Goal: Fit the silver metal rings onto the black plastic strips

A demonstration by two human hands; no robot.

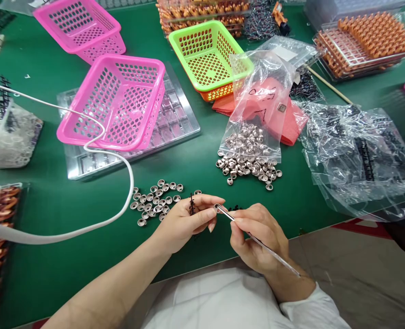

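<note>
While cups (149, 197) lie beyond, left hand (184, 222) pinches something ring-like (216, 208), right hand (264, 228) a rod (273, 253).

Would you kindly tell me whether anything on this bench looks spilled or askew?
Small round silver metal cups lie loose beyond the open end of the clear plastic bag, like a spill, perhaps deliberate.

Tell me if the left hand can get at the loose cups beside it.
Probably yes: the cups lie right by the left hand, with nothing seen blocking the way; the cable runs beyond them. The hand holds a metal piece, though, which might hinder grasping.
</note>
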